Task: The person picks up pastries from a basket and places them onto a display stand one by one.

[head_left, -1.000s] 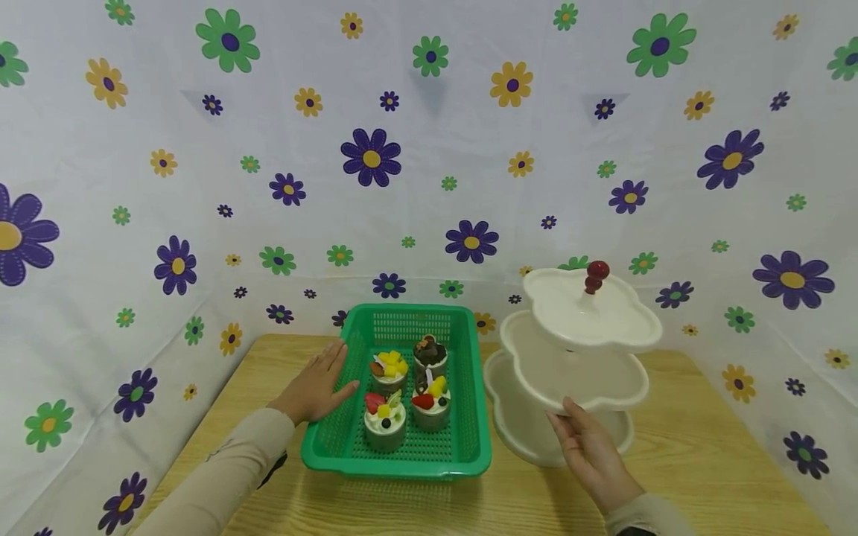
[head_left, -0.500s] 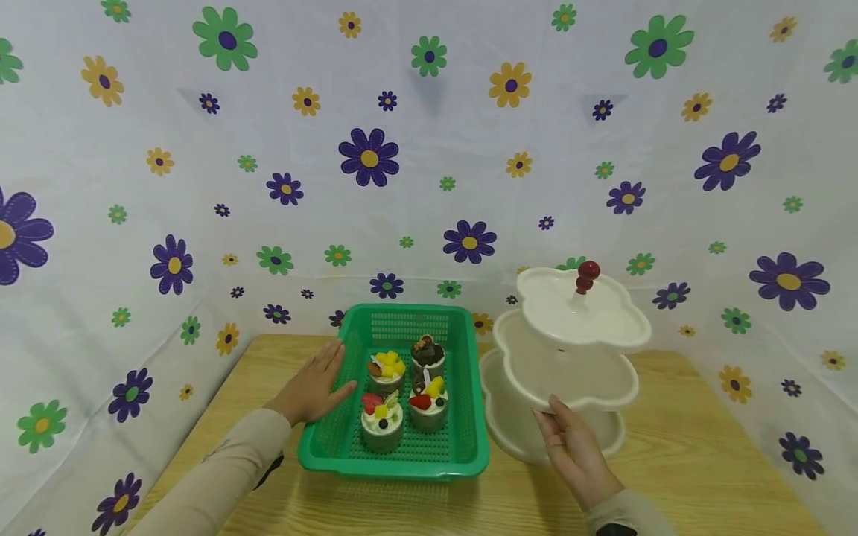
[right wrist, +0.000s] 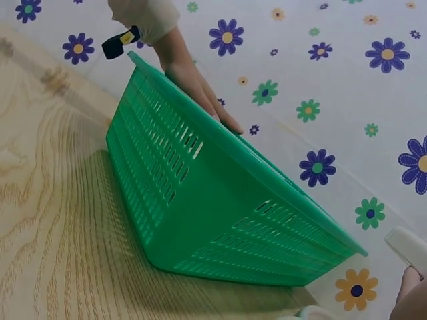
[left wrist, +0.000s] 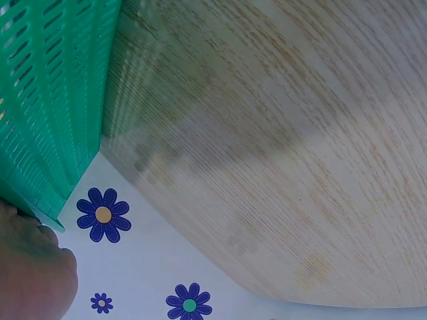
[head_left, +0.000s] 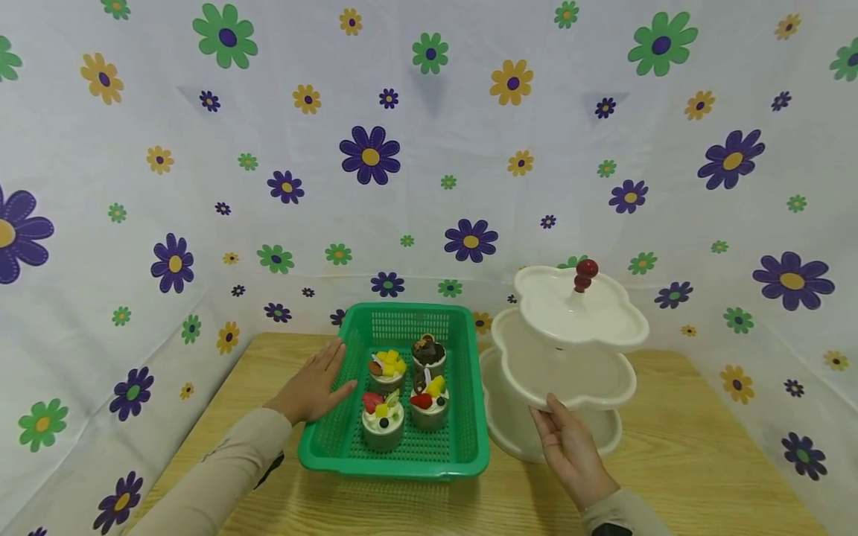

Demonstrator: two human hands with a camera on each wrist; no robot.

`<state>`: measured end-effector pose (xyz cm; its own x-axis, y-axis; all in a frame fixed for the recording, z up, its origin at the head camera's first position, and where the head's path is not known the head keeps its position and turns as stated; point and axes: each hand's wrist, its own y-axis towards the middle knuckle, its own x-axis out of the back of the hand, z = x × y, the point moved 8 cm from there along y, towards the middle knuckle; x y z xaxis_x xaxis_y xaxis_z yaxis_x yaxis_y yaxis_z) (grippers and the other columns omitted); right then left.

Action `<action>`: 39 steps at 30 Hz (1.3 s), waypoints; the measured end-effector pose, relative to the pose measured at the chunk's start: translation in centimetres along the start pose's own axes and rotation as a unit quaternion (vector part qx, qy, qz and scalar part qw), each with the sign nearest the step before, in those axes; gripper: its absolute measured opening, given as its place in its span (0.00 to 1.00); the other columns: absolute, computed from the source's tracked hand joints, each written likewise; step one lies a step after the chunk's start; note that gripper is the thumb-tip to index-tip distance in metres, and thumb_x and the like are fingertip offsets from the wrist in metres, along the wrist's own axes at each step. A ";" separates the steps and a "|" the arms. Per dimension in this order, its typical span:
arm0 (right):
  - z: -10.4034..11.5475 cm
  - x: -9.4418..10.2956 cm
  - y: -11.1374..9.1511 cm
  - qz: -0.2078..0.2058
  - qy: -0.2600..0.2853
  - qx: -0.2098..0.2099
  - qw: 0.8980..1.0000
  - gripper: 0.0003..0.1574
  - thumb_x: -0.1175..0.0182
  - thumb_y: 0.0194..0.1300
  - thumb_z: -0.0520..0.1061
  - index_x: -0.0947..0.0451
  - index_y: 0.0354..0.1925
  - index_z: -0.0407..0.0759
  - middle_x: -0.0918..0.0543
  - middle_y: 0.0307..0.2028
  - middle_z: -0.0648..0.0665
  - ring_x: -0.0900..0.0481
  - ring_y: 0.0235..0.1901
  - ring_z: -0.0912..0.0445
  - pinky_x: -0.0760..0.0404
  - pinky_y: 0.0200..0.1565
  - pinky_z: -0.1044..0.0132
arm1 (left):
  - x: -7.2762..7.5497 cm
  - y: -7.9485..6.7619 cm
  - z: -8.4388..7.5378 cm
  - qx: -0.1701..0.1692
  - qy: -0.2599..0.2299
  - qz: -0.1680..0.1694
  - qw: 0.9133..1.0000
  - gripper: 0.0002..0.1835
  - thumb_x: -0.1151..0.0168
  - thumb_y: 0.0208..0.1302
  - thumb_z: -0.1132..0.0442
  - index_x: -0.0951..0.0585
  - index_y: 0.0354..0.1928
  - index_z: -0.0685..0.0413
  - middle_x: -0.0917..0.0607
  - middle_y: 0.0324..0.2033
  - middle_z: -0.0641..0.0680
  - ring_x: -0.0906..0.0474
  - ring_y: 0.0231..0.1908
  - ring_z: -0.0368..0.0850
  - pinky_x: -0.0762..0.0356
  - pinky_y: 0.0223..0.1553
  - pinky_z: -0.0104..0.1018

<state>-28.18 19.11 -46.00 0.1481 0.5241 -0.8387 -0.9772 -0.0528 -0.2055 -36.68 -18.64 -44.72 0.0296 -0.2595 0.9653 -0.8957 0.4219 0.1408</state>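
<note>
My left hand (head_left: 315, 387) rests on the left rim of a green plastic basket (head_left: 395, 469), fingers straight. Inside the basket stand several dessert cups (head_left: 383, 439) topped with fruit, cream and chocolate. On the right is a cream three-tier serving stand (head_left: 546, 305) with scalloped trays and a red knob (head_left: 586, 269). My right hand (head_left: 570, 447) pinches the front edge of its middle tray (head_left: 526, 365), thumb on top and fingers underneath. In the right wrist view, only part of the right hand (right wrist: 410, 297) shows, beside a tray edge (right wrist: 408, 248).
A wooden table (head_left: 704, 461) carries the basket and the stand, which sit side by side. White cloth (head_left: 429, 208) with a flower print hangs behind and on both sides. The left wrist view shows the basket's slotted wall (left wrist: 63, 93) beside the tabletop (left wrist: 267, 153).
The serving stand has shifted slightly left towards the basket, with my right hand moving along on its middle tray. My left hand and the basket have stayed in place.
</note>
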 end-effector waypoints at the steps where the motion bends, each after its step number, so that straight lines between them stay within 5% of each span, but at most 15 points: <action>1: 0.0 0.0 0.0 0.000 -0.003 0.001 1.000 0.08 0.51 0.72 0.35 0.25 0.41 0.37 0.20 0.43 0.46 0.19 0.47 0.59 0.40 0.66 0.68 | 0.0 0.0 0.0 -0.001 0.000 -0.001 1.000 0.42 0.55 0.72 0.43 0.49 0.72 0.69 0.50 0.73 0.66 0.55 0.72 0.64 0.52 0.69 0.60; 6: 0.0 0.0 0.0 0.005 -0.030 0.005 1.000 0.07 0.51 0.72 0.37 0.25 0.40 0.38 0.21 0.43 0.48 0.20 0.47 0.60 0.38 0.65 0.69 | -0.1 0.1 0.1 0.000 0.002 0.000 1.000 0.42 0.55 0.72 0.42 0.50 0.73 0.69 0.51 0.73 0.65 0.55 0.72 0.64 0.53 0.69 0.60; 9: -0.2 0.0 -0.2 0.006 -0.078 0.007 0.997 0.12 0.52 0.74 0.44 0.29 0.50 0.39 0.24 0.50 0.48 0.22 0.50 0.60 0.39 0.66 0.69 | -0.1 0.1 0.1 -0.001 0.003 -0.002 1.000 0.42 0.55 0.72 0.42 0.50 0.73 0.69 0.50 0.73 0.65 0.55 0.72 0.64 0.52 0.69 0.60; 13: -1.6 -0.6 -1.1 0.017 -0.183 -0.017 0.983 0.39 0.57 0.76 0.54 0.56 0.71 0.33 0.42 0.68 0.34 0.38 0.67 0.50 0.41 0.67 0.68 | -0.2 0.0 0.2 -0.001 0.000 0.001 1.000 0.42 0.55 0.72 0.42 0.50 0.73 0.69 0.51 0.73 0.66 0.55 0.72 0.64 0.54 0.70 0.60; 16: -2.8 -1.7 -2.1 0.035 -0.252 -0.035 0.967 0.48 0.60 0.77 0.57 0.69 0.73 0.28 0.54 0.72 0.28 0.51 0.72 0.43 0.40 0.67 0.67 | -0.1 0.0 0.1 0.000 -0.001 0.002 1.000 0.42 0.55 0.72 0.43 0.50 0.72 0.69 0.51 0.73 0.66 0.55 0.72 0.64 0.54 0.70 0.60; 22: -3.2 -5.8 -2.8 0.085 -0.325 0.004 0.942 0.44 0.56 0.76 0.54 0.59 0.73 0.29 0.48 0.72 0.30 0.47 0.71 0.41 0.35 0.65 0.66 | 0.1 0.0 0.1 0.003 -0.005 0.003 1.000 0.41 0.55 0.73 0.43 0.50 0.73 0.69 0.51 0.73 0.65 0.56 0.72 0.64 0.54 0.70 0.59; 28: -3.7 -9.8 -0.3 0.114 -0.353 0.043 0.928 0.38 0.48 0.72 0.45 0.51 0.71 0.33 0.42 0.70 0.34 0.45 0.71 0.43 0.43 0.70 0.56 | 0.0 0.1 0.1 0.004 -0.006 0.008 1.000 0.41 0.55 0.73 0.44 0.50 0.73 0.69 0.52 0.73 0.65 0.56 0.72 0.63 0.54 0.70 0.60; 33: -6.3 -10.7 2.4 0.102 -0.433 0.044 0.895 0.43 0.41 0.67 0.45 0.49 0.72 0.36 0.44 0.71 0.34 0.48 0.71 0.41 0.51 0.71 0.45 | 0.1 0.0 0.0 0.003 -0.012 0.008 1.000 0.41 0.54 0.73 0.45 0.51 0.73 0.68 0.52 0.73 0.65 0.55 0.72 0.64 0.54 0.69 0.61; 39: -9.1 -9.6 4.5 0.063 -0.533 0.031 0.843 0.51 0.34 0.61 0.45 0.49 0.73 0.36 0.47 0.72 0.32 0.51 0.71 0.36 0.44 0.66 0.37 | 0.2 0.0 0.0 0.000 -0.010 0.005 1.000 0.41 0.54 0.73 0.44 0.50 0.73 0.69 0.51 0.73 0.66 0.54 0.72 0.64 0.52 0.69 0.62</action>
<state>-32.63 6.06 -43.44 -0.1456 0.9856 0.0858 -0.9860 -0.1375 -0.0939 -36.64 -18.72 -44.57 0.0127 -0.2728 0.9620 -0.8957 0.4245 0.1322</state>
